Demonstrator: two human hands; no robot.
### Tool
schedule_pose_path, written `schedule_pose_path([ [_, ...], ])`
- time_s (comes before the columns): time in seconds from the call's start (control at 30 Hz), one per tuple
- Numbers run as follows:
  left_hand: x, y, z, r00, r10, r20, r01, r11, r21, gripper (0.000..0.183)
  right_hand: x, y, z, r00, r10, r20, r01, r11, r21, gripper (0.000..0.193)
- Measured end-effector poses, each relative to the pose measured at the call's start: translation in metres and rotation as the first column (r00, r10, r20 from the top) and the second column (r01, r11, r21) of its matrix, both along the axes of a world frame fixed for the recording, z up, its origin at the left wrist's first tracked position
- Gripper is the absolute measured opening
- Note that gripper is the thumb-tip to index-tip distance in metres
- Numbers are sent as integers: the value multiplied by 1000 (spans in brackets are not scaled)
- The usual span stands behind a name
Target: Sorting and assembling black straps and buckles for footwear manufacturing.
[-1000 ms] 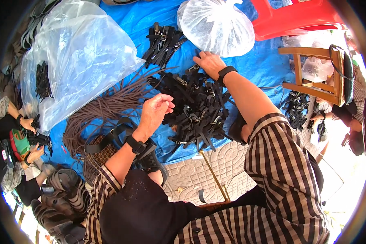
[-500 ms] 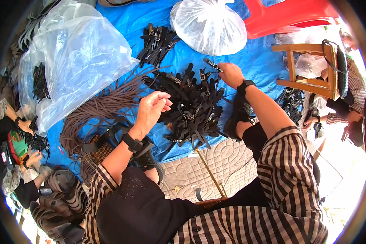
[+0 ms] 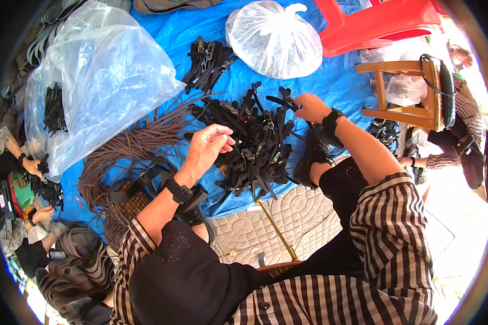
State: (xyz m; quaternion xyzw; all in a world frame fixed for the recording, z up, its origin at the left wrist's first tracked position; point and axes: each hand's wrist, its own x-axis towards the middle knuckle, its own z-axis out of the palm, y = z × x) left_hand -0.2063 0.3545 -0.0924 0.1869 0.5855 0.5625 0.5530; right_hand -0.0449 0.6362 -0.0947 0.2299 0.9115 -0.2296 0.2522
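My right hand point(image 3: 311, 108) is closed on a short black buckle strap point(image 3: 281, 101), with a bit of metal showing by the fingers. It is at the right upper edge of a heap of similar black straps with silver buckles point(image 3: 257, 149) on the blue tarp. Over the left side of that heap hovers my left hand point(image 3: 207, 147), its fingers loosely bent and no object visible in them. A smaller bunch of black straps point(image 3: 206, 65) lies farther back.
Long brown cords point(image 3: 130, 149) spread left of the heap, beside a large clear plastic bag point(image 3: 111, 70). A tied white bag point(image 3: 274, 40), a red plastic stool point(image 3: 379, 27) and a wooden stool point(image 3: 398, 112) stand behind and right. Other people's hands point(image 3: 33, 168) handle straps at far left.
My right hand has moved slightly left and down, and the strap in it has turned to lie over the heap's edge. My left hand's fingers have straightened a little.
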Motion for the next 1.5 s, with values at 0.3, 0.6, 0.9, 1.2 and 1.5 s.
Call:
schedule_pose_path([
  [0.3,-3,3,14,969,90,230,-94,996,6,26,-48,-96,38,756,-599,263,499,267,-825,12],
  [0.6,-22,-9,8,951,155,269,-154,988,-26,35,-87,-178,35,749,-663,-4,257,295,-920,15],
  [0.9,-10,-21,-6,897,76,435,-93,995,19,37,-70,-187,18,710,-702,54,278,209,-938,19],
  [1.2,-14,-18,2,856,371,361,-357,928,-106,25,-67,-176,11,698,-703,-137,393,536,-747,29],
  [1.5,-18,-26,1,891,306,335,-259,949,-180,20,-43,-73,-44,655,-679,-330,624,733,-271,31],
])
